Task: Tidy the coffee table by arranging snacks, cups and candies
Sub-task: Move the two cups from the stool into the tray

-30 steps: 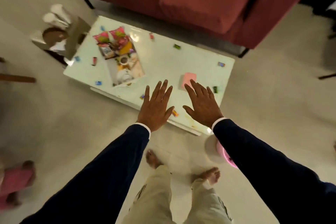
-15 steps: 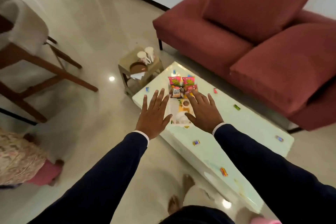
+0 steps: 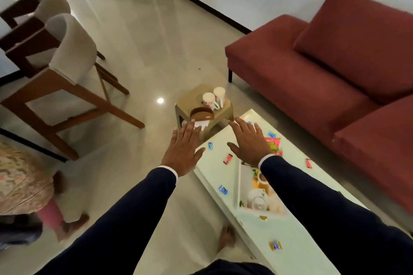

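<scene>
White and glossy, the table [image 3: 295,252] is strewn with candies [image 3: 228,159]; nothing is held. The left hand [image 3: 182,152] and right hand [image 3: 248,142] are spread wide. A first candy must be picked.

White glossy rectangular coffee table [image 3: 297,250], 4 o'clock: scattered wrapped candies [image 3: 228,159], pink snack packets [image 3: 273,142]. Small beige plastic stool [image 3: 182,111], 12 o'clock, bearing two white mugs [image 3: 209,100]. Left hand [image 3: 182,151], right hand [image 3: 250,142]: flat, fingers spread, empty.
</scene>
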Demonstrator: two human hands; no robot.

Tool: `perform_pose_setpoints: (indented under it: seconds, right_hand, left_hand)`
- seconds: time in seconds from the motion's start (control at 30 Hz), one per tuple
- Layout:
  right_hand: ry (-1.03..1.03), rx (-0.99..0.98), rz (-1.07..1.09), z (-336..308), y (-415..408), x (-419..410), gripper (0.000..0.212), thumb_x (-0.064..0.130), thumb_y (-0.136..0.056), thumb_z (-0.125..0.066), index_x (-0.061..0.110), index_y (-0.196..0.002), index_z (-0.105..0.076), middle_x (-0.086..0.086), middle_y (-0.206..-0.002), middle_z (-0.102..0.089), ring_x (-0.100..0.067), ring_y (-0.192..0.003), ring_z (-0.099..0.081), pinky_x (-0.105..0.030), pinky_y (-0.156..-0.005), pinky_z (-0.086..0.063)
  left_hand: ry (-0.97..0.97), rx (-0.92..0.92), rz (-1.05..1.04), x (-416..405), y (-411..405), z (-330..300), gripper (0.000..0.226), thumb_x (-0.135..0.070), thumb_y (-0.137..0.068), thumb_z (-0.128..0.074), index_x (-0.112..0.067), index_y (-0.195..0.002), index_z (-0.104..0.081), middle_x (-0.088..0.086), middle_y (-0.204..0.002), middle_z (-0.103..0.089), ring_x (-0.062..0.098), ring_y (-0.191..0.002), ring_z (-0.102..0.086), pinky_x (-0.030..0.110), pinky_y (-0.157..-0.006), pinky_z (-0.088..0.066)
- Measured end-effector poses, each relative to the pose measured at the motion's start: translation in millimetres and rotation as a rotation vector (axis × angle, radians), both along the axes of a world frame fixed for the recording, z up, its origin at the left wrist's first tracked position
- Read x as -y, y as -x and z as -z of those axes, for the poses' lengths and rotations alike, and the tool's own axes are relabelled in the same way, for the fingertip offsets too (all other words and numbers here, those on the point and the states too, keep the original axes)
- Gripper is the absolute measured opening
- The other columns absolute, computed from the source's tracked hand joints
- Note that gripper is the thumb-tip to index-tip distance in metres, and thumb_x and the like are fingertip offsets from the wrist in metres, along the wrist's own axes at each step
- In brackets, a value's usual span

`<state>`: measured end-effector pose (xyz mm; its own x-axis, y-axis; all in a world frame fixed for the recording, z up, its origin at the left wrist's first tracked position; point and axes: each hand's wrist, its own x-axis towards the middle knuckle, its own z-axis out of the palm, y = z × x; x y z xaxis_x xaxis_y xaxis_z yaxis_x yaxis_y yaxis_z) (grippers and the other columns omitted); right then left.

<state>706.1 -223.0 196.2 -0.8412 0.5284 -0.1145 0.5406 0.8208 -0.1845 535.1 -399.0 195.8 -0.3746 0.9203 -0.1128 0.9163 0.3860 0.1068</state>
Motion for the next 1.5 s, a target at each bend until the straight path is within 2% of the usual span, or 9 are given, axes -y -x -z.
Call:
perform_pose_setpoints:
  seconds: [0.13, 0.37, 0.5, 0.63, 0.83, 0.97, 1.23, 1.33, 1.5]
  right_hand:
    - [0.041, -0.003, 0.012, 3, 57, -45, 0.068, 0.043, -0.096, -0.056, 0.019, -0.153, -0.029, -0.007, -0.161, -0.030, -0.032, -0.144, -0.037, -0.057, -0.118, -0.027]
    - [0.065, 0.038, 0.074, 33, 167, -113, 0.065, 0.040, -0.095, -0.055, 0.020, -0.152, -0.031, -0.007, -0.160, -0.032, -0.032, -0.143, -0.037, -0.055, -0.117, -0.030]
    - [0.108, 0.053, 0.199, 58, 233, -150, 0.064, 0.040, -0.094, -0.056, 0.021, -0.151, -0.034, -0.006, -0.159, -0.034, -0.032, -0.140, -0.040, -0.052, -0.116, -0.031]
    - [0.191, 0.056, 0.383, 77, 289, -178, 0.062, 0.040, -0.094, -0.061, 0.020, -0.148, -0.038, -0.007, -0.154, -0.039, -0.033, -0.134, -0.046, -0.050, -0.112, -0.039]
    - [0.361, 0.069, 0.620, 98, 345, -211, 0.064, 0.033, -0.091, -0.065, 0.019, -0.147, -0.037, -0.008, -0.151, -0.040, -0.034, -0.127, -0.052, -0.047, -0.101, -0.048]
    - [0.379, 0.103, 0.687, 121, 359, -226, 0.063, 0.032, -0.091, -0.065, 0.019, -0.146, -0.038, -0.008, -0.150, -0.041, -0.034, -0.124, -0.053, -0.047, -0.098, -0.050]
    - [0.465, 0.104, 0.805, 199, 359, -272, 0.064, 0.027, -0.091, -0.064, 0.017, -0.147, -0.036, -0.010, -0.151, -0.037, -0.036, -0.127, -0.048, -0.050, -0.100, -0.048]
    - [0.537, 0.044, 0.858, 229, 356, -292, 0.072, 0.024, -0.087, -0.071, 0.016, -0.149, -0.035, -0.011, -0.152, -0.037, -0.039, -0.130, -0.046, -0.051, -0.104, -0.046]
    - [0.612, -0.005, 0.885, 273, 352, -320, 0.092, 0.017, -0.077, -0.079, 0.024, -0.155, -0.029, -0.009, -0.158, -0.030, -0.043, -0.132, -0.044, -0.051, -0.109, -0.044]
  left_hand:
    - [-0.025, 0.125, -0.048, -32, 54, 4, 0.071, -0.046, -0.105, -0.037, -0.015, -0.162, -0.009, 0.011, -0.171, -0.001, 0.029, -0.158, 0.002, 0.047, -0.127, -0.006]
    - [0.031, 0.142, 0.022, -113, 172, 27, 0.064, -0.045, -0.106, -0.036, -0.016, -0.160, -0.017, 0.012, -0.170, -0.006, 0.031, -0.158, -0.003, 0.052, -0.127, -0.008]
    - [0.107, 0.119, 0.156, -181, 250, 44, 0.062, -0.045, -0.107, -0.032, -0.015, -0.159, -0.018, 0.012, -0.170, -0.006, 0.033, -0.157, -0.003, 0.057, -0.125, -0.007]
    - [0.197, 0.144, 0.317, -244, 326, 58, 0.061, -0.043, -0.107, -0.036, -0.016, -0.158, -0.019, 0.012, -0.170, -0.007, 0.033, -0.157, -0.004, 0.055, -0.125, -0.009]
    - [0.296, 0.229, 0.490, -317, 403, 77, 0.055, -0.036, -0.104, -0.044, -0.016, -0.153, -0.030, 0.012, -0.165, -0.024, 0.031, -0.153, -0.022, 0.049, -0.123, -0.024]
    - [0.343, 0.260, 0.562, -349, 418, 100, 0.055, -0.034, -0.103, -0.046, -0.016, -0.153, -0.032, 0.011, -0.163, -0.029, 0.030, -0.150, -0.029, 0.046, -0.120, -0.031]
    - [0.462, 0.282, 0.627, -390, 407, 174, 0.049, -0.037, -0.101, -0.051, -0.017, -0.144, -0.041, 0.007, -0.151, -0.043, 0.030, -0.132, -0.049, 0.044, -0.104, -0.046]
    - [0.526, 0.307, 0.613, -404, 395, 204, 0.049, -0.039, -0.099, -0.052, -0.016, -0.142, -0.041, 0.008, -0.146, -0.047, 0.032, -0.123, -0.054, 0.047, -0.098, -0.049]
    - [0.500, 0.380, 0.555, -413, 377, 250, 0.069, -0.053, -0.094, -0.052, -0.013, -0.147, -0.034, 0.011, -0.146, -0.046, 0.035, -0.121, -0.056, 0.050, -0.095, -0.051]
